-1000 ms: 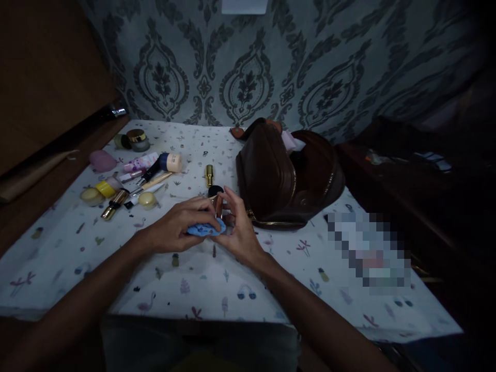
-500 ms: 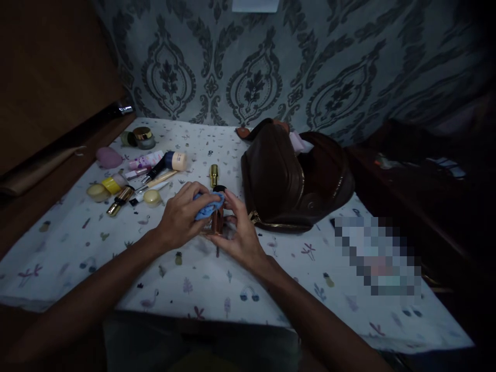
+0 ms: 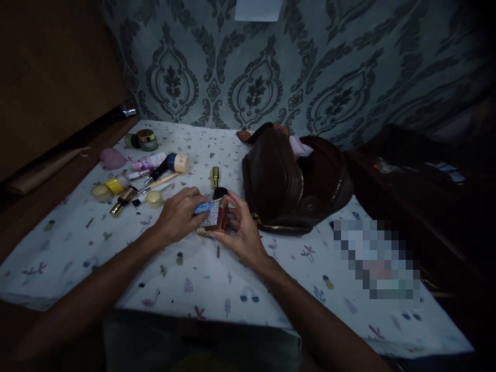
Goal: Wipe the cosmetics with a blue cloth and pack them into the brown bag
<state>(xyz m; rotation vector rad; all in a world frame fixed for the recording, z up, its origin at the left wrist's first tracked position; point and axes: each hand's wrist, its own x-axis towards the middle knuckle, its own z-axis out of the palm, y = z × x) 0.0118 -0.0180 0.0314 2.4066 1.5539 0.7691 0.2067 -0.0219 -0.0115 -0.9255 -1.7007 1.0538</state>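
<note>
My right hand (image 3: 241,231) grips a small perfume bottle (image 3: 214,216) with a black cap and a glittery face, tilted over the patterned tablecloth (image 3: 217,279). My left hand (image 3: 179,215) pinches a blue cloth (image 3: 203,207) and presses it against the bottle's top left side. Both hands meet near the middle of the table, just left of a brown leather bag (image 3: 294,181) that lies open.
Several cosmetics lie at the left: a gold-lidded jar (image 3: 146,138), a pink sponge (image 3: 112,158), tubes (image 3: 149,162), yellow pots (image 3: 101,192), a gold lipstick (image 3: 122,200). A small gold bottle (image 3: 215,176) stands behind my hands. A wooden panel (image 3: 50,93) lines the left; dark furniture (image 3: 418,191) sits right.
The bottle has tipped from upright to leaning, showing its glittery face. The blue cloth went from under the bottle, up over its side, to its top edge.
</note>
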